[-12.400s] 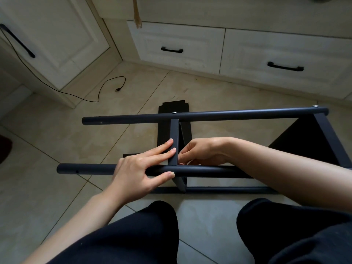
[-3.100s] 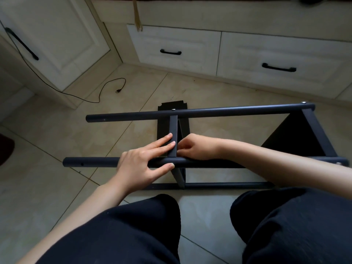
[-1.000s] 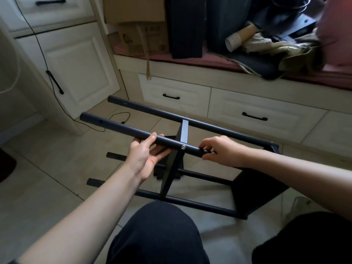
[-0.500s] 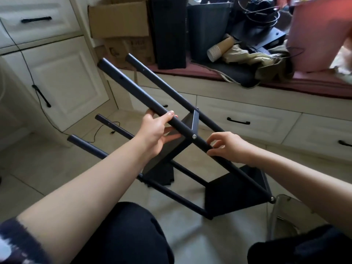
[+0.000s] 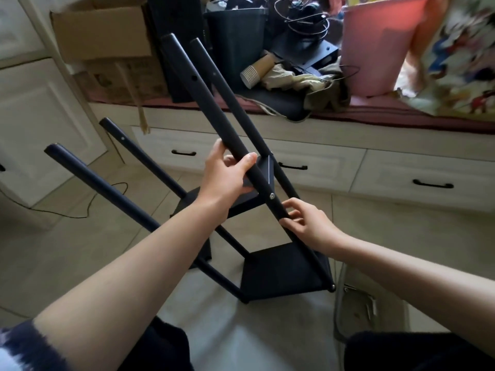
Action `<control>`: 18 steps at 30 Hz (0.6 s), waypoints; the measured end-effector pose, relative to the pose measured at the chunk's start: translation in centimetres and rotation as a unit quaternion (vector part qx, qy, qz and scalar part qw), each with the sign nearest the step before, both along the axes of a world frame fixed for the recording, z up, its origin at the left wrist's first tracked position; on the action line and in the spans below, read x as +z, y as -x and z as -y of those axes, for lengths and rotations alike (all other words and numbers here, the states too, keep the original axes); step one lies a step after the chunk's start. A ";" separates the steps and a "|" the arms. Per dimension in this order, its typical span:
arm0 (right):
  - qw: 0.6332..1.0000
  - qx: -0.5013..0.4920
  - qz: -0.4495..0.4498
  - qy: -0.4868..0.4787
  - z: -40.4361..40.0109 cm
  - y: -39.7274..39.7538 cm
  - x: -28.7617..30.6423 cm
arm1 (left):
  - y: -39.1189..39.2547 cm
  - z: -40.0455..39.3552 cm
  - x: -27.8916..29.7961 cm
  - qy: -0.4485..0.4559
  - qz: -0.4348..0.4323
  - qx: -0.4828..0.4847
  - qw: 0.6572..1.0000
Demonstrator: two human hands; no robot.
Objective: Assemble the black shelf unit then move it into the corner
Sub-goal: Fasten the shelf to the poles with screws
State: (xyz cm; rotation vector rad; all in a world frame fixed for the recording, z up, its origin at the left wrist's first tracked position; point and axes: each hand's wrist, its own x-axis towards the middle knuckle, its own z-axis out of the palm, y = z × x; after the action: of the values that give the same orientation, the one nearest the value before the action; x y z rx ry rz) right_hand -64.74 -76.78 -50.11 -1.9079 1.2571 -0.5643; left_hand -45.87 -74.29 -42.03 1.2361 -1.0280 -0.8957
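Black metal shelf unit w/ four round posts [image 5: 284, 271] sits tilted on beige tile floor [image 5: 80, 236], posts leaning toward 11 o'clock. Left hand [image 5: 227, 178] grips nearest post, fingers wrapped round. Right hand [image 5: 308, 223] pinches same post just below a screw.

The shelf unit [image 5: 284, 271] is black on all its parts, the poles and the flat panels; one small screw [image 5: 272, 195] on a pole is silver. The floor [image 5: 401, 231] has pale beige tiles with darker joint lines. The drawers [image 5: 321, 167] are cream white with black handles. The cushion on the bench [image 5: 417, 113] is dark red. On it stand a brown cardboard box [image 5: 101, 33], a black bin [image 5: 235, 36] and a pink box [image 5: 375, 46]. The paper cup [image 5: 254, 70] is tan with ribs. At the right, a cloth [image 5: 460, 54] shows a pattern of many colours. The sleeve [image 5: 18, 346] is dark blue and white.
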 end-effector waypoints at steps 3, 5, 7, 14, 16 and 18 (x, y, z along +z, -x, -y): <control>1.000 0.001 0.013 -0.025 -0.1 0.4 0.0 | 0.7 -0.2 0.1 0.006 0.016 -0.007 1.000; 0.999 -0.004 0.022 -0.041 -0.2 0.6 -0.1 | 1.2 -0.3 0.1 0.010 0.031 -0.011 0.999; 0.999 -0.009 0.027 -0.047 -0.6 0.9 -0.5 | 1.8 -0.6 -0.1 0.013 0.043 -0.019 0.999; 0.998 -0.023 0.021 -0.049 -1.7 1.9 -1.1 | 3.7 -1.1 -1.0 0.019 0.058 -0.035 0.998; 0.999 -0.030 0.034 -0.029 -1.7 1.8 -0.7 | 4.1 -1.3 -1.2 0.021 0.066 -0.034 0.997; 0.998 -0.041 0.043 0.019 -1.8 1.4 -0.2 | 4.5 -1.5 -1.3 0.021 0.068 -0.041 0.997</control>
State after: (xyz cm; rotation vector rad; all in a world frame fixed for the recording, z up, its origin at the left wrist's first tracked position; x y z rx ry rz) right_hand -66.17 -75.02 -50.27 -1.8496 1.2817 -0.7092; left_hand -50.41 -72.77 -43.33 1.2404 -1.2068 -0.8580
